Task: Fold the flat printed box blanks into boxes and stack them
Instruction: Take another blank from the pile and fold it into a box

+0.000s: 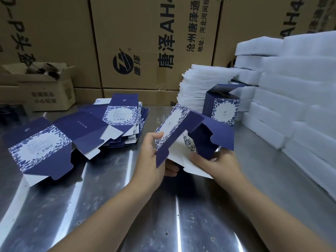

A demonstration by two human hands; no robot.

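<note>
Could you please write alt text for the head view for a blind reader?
The left hand and right hand grip a half-folded blue floral box blank above a steel table. Flat blanks lie piled to the left; one folded box stands upright behind, beside stacks of white foam, before large cardboard cartons.

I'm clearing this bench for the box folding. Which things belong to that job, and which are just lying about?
Belongs to the job:
- half-folded blank, gripped by the left hand and right hand
- flat blanks, piled on the table
- finished box, standing upright

Lying about:
- white foam stacks
- big brown cartons
- small open carton
</note>
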